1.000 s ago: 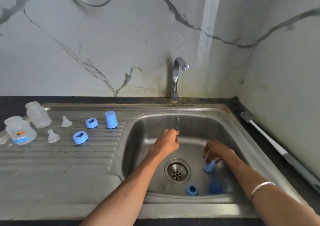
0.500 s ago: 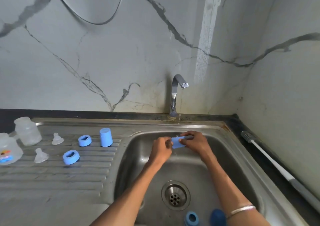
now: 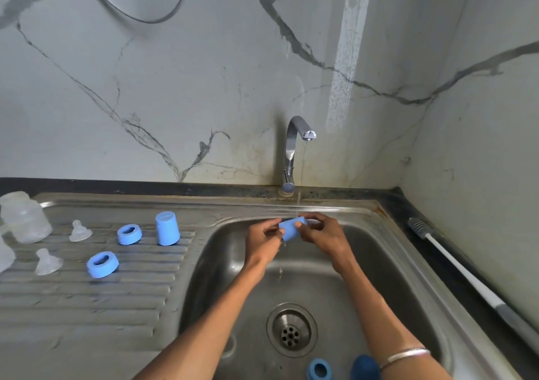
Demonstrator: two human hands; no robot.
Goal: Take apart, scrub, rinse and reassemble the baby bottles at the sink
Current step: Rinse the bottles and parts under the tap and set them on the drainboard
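Both hands hold one blue bottle cap (image 3: 291, 228) under the thin stream from the tap (image 3: 295, 149), over the back of the sink basin (image 3: 388, 280). My left hand (image 3: 264, 239) grips its left end and my right hand (image 3: 322, 235) its right end. Water drips from the cap. On the draining board (image 3: 87, 301) lie another blue cap (image 3: 167, 228), two blue collar rings (image 3: 129, 234) (image 3: 102, 264), two clear teats (image 3: 80, 231) (image 3: 48, 262) and a clear bottle (image 3: 24, 217). A second bottle (image 3: 4, 255) is cut off at the left edge.
In the basin's near end sit a blue ring (image 3: 319, 370) and a darker blue piece (image 3: 364, 366), close to the drain (image 3: 291, 330). A long-handled bottle brush (image 3: 455, 266) lies on the dark counter to the right, along the wall.
My right hand lifted the blue cap from the basin floor up to the tap, and my left hand joined it. The view tilted upward, then closed in.
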